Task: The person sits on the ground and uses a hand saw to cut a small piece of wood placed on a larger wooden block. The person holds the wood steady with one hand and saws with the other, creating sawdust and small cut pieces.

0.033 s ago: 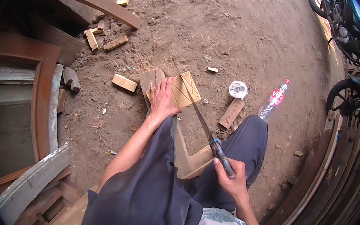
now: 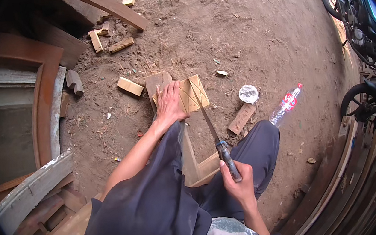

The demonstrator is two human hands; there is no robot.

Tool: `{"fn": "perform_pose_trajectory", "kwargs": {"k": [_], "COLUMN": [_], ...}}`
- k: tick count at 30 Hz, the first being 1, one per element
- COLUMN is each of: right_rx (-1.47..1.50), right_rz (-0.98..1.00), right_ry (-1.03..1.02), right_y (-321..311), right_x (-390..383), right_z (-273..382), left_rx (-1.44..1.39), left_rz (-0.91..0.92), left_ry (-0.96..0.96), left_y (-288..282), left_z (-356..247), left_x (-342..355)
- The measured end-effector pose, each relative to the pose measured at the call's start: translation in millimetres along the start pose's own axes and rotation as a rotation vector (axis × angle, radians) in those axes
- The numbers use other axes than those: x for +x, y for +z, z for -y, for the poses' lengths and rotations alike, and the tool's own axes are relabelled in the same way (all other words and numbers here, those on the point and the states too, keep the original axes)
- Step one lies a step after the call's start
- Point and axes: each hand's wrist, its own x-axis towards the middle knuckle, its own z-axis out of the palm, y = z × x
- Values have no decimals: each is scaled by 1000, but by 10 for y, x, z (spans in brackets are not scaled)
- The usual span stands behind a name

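Observation:
A pale wooden board (image 2: 200,98) with dark crossing lines drawn on it lies over a darker wood block (image 2: 158,80). My left hand (image 2: 169,103) is laid across the board's left part, pressing and holding it, fingers toward the far edge. Wrapped round the dark handle of a handsaw (image 2: 209,123) is my right hand (image 2: 238,176), in front of my right knee. The narrow blade slants away from me and crosses the board near its right end, along a line. How deep the blade sits in the wood I cannot tell.
Wood offcuts (image 2: 130,86) lie on the dirt. To the right are a brown block (image 2: 242,118), a clear plastic cup (image 2: 248,94) and a plastic bottle (image 2: 286,105). Long planks (image 2: 330,185) and parked motorbikes (image 2: 357,19) line the right; a wooden frame (image 2: 41,111) stands left.
My right hand and the saw have shifted slightly forward and to the left along the blade's line. My left hand and the board stay in place.

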Motion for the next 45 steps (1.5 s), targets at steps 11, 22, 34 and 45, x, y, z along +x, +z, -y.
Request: {"fn": "perform_pose_trajectory", "kwargs": {"k": [11, 22, 34, 45], "right_rx": [6, -41, -1, 43], "right_rz": [0, 26, -4, -25], "right_ry": [12, -40, -105, -127], "right_y": [-72, -29, 156, 223], "right_x": [-8, 153, 415, 639], "right_z": [43, 89, -104, -267], "left_rx": [-14, 0, -14, -30], "left_rz": [-16, -13, 1, -58], "left_ry": [-40, -23, -14, 31], "left_y": [-47, -73, -49, -49], "left_z": [-3, 10, 64, 4], "left_x": [56, 87, 99, 126]}}
